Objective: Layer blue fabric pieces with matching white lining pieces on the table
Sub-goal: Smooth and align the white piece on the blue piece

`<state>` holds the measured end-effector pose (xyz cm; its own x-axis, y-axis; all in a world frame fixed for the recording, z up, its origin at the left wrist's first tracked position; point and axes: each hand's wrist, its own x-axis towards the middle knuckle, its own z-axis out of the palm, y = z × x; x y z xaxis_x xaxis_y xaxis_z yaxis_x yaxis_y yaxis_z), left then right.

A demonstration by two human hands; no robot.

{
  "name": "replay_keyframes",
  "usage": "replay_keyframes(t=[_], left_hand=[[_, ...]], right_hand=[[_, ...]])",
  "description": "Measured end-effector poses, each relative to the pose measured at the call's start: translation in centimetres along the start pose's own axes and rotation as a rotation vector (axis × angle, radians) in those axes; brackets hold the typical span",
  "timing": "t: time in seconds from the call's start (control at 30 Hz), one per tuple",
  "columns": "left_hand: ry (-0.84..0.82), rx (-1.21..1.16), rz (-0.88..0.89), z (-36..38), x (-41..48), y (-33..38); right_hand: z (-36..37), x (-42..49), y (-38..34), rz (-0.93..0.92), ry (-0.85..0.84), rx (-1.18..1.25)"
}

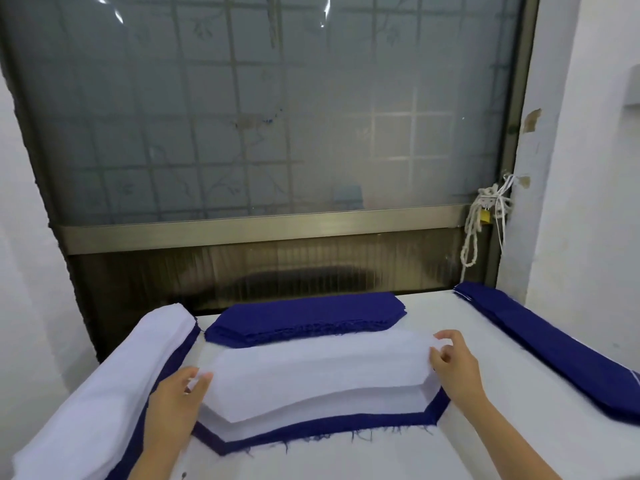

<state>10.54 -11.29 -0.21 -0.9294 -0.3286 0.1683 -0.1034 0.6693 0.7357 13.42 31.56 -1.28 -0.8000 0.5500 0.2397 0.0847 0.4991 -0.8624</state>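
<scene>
Centrally, low in the frame, a white lining piece (318,379) is held at both ends over a blue fabric piece (311,427), whose dark, frayed edge is seen along the bottom and lower right of the white. The lining's left end is pinched between the thumb and fingers (203,378) of the left hand (176,400), left of centre. Its right end is pinched by the curled fingers (446,337) of the right hand (453,365), right of centre. The lining's near edge is raised a little, and more white cloth is seen beneath it, lying on the blue piece. All of this is carried by a white-covered bench (485,427).

Just behind the lining, at mid-frame, a stack of blue pieces (304,315) with clipped corners is laid flat. Along the bench's left edge a long pile of white cloth (104,393) is laid over blue cloth. Along the right edge, well apart from the hands, a long pile of blue cloth (554,344) is stretched toward the lower right corner.

The upper half of the frame is filled by a frosted window (263,109), with grid bars faintly seen through it. At its right frame a knotted white cord (471,237) and a small yellow padlock (486,213) are hung. White walls are seen at both sides
</scene>
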Motion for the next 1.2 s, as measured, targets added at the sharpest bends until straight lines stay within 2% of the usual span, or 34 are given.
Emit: replay_keyframes(t=[0.17, 0.47, 0.6, 0.73, 0.9, 1.03, 1.1, 1.2], left_hand=[[-0.019, 0.041, 0.034, 1.3, -2.6, -1.6], [-0.013, -0.033, 0.040, 1.2, -3.7, -1.1], [0.019, -0.079, 0.123, 1.2, -4.0, -1.8], [0.030, -0.090, 0.087, 1.5, -3.6, -1.8], [0.081, -0.045, 0.131, 1.8, -3.3, -2.2], [0.151, 0.092, 0.281, 1.6, -3.6, -1.3], [0.115, 0.135, 0.416, 1.5, -3.9, -1.0], [-0.073, 0.070, 0.596, 1.8, -4.5, -1.0]], right_hand=[[-0.1, -3.0, 1.5, -0.003, -0.074, -0.107], [-0.4, -3.4, 1.4, -0.100, -0.130, -0.294], [-0.3, -3.4, 1.6, -0.106, -0.132, -0.313], [-0.2, -3.4, 1.6, -0.111, -0.127, -0.308], [-0.1, -3.3, 1.4, -0.134, -0.097, -0.354], [0.0, -3.7, 0.9, -0.270, 0.042, -0.603], [0.1, -4.1, 0.5, -0.393, -0.001, -0.653], [0.0, -4.6, 0.5, -0.589, -0.181, -0.537]])
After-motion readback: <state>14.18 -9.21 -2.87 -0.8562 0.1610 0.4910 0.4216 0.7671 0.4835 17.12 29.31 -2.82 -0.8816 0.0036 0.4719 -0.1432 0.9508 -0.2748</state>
